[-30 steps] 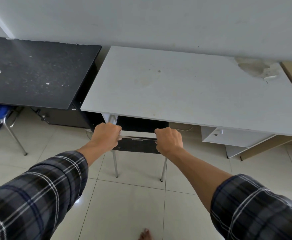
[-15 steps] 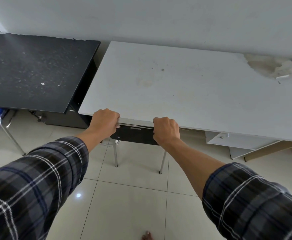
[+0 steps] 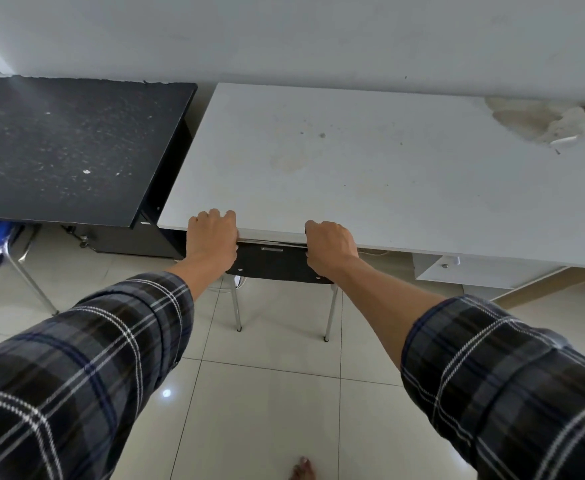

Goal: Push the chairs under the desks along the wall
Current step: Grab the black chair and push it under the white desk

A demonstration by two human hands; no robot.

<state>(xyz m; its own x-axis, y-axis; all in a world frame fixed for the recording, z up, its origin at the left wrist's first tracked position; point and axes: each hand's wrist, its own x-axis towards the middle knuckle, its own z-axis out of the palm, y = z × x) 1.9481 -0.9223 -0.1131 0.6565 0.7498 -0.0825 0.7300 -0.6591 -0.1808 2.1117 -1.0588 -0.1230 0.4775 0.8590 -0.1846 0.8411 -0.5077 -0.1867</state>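
- White desk [image 3: 388, 174] against the wall [image 3: 284, 36].
- Black chair [image 3: 272, 265]: dead ahead of me, at the desk's front edge, long axis crosswise.
- My left hand [image 3: 211, 237], right hand [image 3: 331, 247]: both clamped on its top edge, equally near.

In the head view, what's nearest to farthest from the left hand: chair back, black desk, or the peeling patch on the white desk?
1. chair back, gripped by the left hand.
2. black desk, just to its left.
3. peeling patch, white desk's far right corner.
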